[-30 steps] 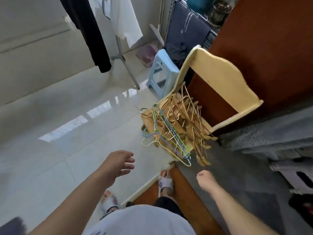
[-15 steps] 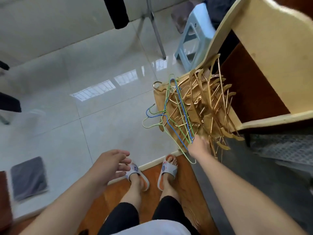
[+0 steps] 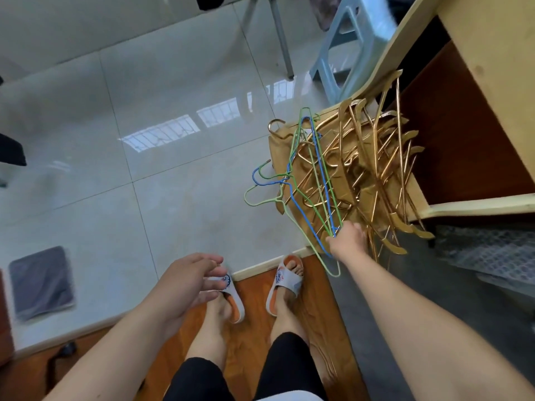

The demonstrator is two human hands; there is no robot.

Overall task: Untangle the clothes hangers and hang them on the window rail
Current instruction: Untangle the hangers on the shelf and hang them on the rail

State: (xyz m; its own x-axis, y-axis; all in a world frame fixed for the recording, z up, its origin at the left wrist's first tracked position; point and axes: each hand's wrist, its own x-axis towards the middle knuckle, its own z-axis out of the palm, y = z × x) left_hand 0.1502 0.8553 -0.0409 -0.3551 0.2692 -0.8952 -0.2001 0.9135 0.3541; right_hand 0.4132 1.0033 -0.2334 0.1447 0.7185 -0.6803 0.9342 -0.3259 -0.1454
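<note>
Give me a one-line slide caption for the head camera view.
Right hand grips green and blue wire hangers tangled with gold hangers on a chair; left hand hangs open.

Blue plastic stool (image 3: 351, 39) on glossy tiled floor (image 3: 144, 140), beside wooden chair (image 3: 477, 68)

My hangers: gold ones (image 3: 376, 169) massed, with thin green wire hangers (image 3: 314, 180) and one blue wire hanger (image 3: 325, 186) among them. My slippers (image 3: 285, 285): white with orange insoles and a blue print. Floor tiles (image 3: 144, 125): glossy pale grey. Stool (image 3: 347, 44): light blue. Trousers (image 3: 289, 369): black.
</note>
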